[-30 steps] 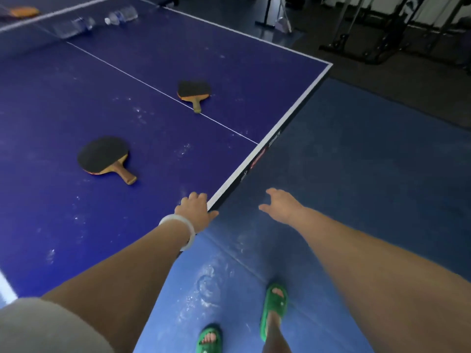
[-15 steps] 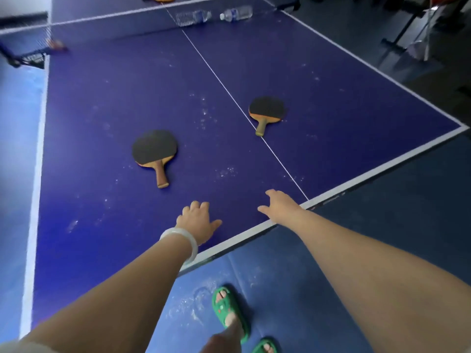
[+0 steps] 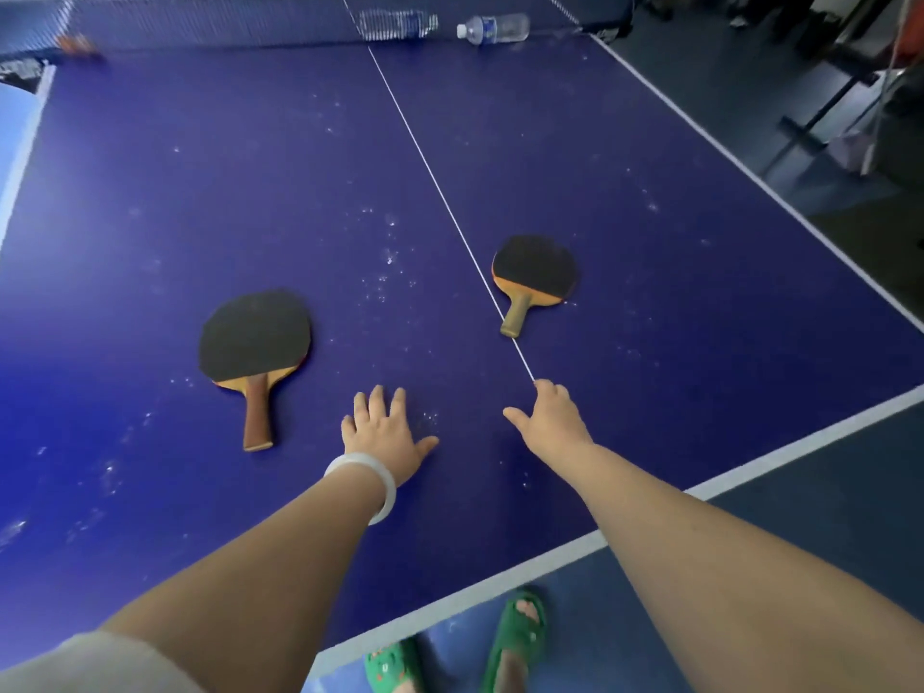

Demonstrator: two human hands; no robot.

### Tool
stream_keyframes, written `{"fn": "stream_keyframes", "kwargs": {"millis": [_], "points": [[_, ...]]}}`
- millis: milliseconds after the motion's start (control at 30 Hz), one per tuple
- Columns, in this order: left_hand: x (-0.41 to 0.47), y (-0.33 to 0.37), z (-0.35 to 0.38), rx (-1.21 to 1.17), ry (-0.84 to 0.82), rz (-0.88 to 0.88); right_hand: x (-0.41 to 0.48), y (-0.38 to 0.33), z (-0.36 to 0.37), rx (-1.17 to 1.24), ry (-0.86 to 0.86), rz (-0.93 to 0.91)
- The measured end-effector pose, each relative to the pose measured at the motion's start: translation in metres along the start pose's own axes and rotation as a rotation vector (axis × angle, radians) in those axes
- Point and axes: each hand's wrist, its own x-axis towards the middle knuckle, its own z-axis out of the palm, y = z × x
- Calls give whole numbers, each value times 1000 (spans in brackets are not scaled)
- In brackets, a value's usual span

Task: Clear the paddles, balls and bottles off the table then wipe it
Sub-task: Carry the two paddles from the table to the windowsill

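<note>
Two paddles (image 3: 255,337) (image 3: 535,270) lie beyond the empty, uncurled left hand (image 3: 385,432) and right hand (image 3: 550,417).

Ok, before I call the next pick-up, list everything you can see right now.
table: one, dark blue, white lines.
net: one, dark, far end.
near paddle: one, black face, left of centre line.
far paddle: one, black face, handle on centre line.
plain bottle, capped bottle: two, clear, lying at net.
orange thing: one, far left at net, unclear.
slippers: two, green, on floor.
bangle: one, white, left wrist.
left hand: open, beside near paddle's handle.
right hand: open, at centre line.
</note>
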Motion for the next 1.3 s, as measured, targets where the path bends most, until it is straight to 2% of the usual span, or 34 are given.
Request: {"fn": "stream_keyframes", "kwargs": {"millis": [300,567,700,900,1133,1300], "points": [[59,29,-7,-113,-94,-245,104,-33,-14,-18,72,-12],[71,31,15,-82,-57,-285,162,-62,-5,35,201,234],[73,31,14,-79,-62,-283,170,-58,-3,93,225,247],[73,31,13,-84,-70,-283,167,-51,-10,211,126,198],[73,31,14,-87,-47,-281,131,-45,4,297,58,7],[72,30,13,-98,-46,-262,99,-54,30,455,-32,25]]}}
